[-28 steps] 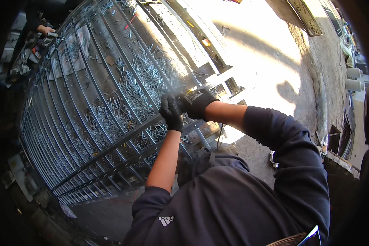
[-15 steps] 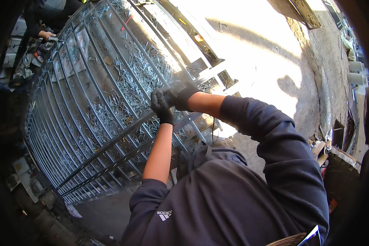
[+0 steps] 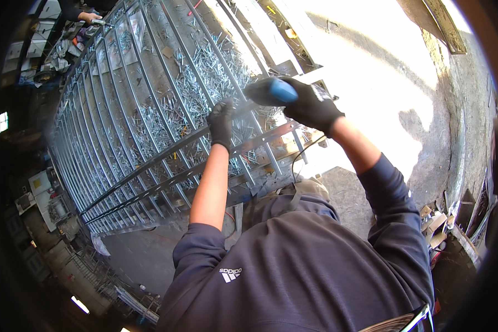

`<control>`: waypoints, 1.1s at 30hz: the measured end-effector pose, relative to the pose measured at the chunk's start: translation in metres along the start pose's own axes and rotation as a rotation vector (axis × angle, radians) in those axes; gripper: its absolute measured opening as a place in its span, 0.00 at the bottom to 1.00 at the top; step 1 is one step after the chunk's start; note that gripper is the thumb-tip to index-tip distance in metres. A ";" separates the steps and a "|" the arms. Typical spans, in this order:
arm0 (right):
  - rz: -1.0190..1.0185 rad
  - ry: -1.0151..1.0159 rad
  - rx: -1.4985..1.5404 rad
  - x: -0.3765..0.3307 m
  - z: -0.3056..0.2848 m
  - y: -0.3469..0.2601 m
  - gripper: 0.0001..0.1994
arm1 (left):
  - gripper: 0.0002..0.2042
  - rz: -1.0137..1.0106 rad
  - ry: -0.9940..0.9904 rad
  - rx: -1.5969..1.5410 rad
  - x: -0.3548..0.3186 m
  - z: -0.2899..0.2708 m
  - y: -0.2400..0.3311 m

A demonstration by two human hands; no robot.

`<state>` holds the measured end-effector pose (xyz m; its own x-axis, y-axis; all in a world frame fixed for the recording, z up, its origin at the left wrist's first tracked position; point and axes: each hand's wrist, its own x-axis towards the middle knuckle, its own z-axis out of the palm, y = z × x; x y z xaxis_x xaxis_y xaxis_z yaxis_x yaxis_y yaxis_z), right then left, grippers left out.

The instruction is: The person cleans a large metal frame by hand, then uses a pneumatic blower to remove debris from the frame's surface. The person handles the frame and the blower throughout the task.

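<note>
My right hand (image 3: 311, 105), in a black glove, is wrapped around a motion-blurred power drill (image 3: 268, 91) with a dark body and a blue end. The drill's front points left, toward my other hand. A thin black cable (image 3: 307, 153) hangs below my right wrist. My left hand (image 3: 221, 120), also gloved in black, is closed above the near rails of a metal railing panel (image 3: 166, 146). Whatever its fingers hold is hidden. The panel has many parallel grey bars joined by two long rails, and the nearer rail shows a row of holes.
Loose screws or similar fasteners (image 3: 202, 77) lie heaped under the bars. At the far left, another person's hand (image 3: 89, 17) grips a tool over the panel's far edge. Sunlit floor (image 3: 365, 72) spreads to the right, with cardboard scraps (image 3: 434, 227) at its near end.
My right hand has pulled away to the right from my left hand, and the drill now shows in it. My left hand stays closed over the rails. The whole view has shifted slightly.
</note>
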<state>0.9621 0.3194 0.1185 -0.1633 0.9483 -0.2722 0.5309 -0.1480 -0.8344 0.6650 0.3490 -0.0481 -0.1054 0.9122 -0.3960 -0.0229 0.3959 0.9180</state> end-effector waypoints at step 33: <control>0.810 0.483 0.857 -0.347 0.030 0.136 0.17 | 0.10 0.135 0.104 0.387 0.018 0.044 -0.112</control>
<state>1.0661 -0.0379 0.0852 0.3682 0.4806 -0.7959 -0.3980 -0.6921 -0.6021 0.7098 0.3263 -0.1587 -0.1823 0.9510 -0.2499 0.3708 0.3019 0.8783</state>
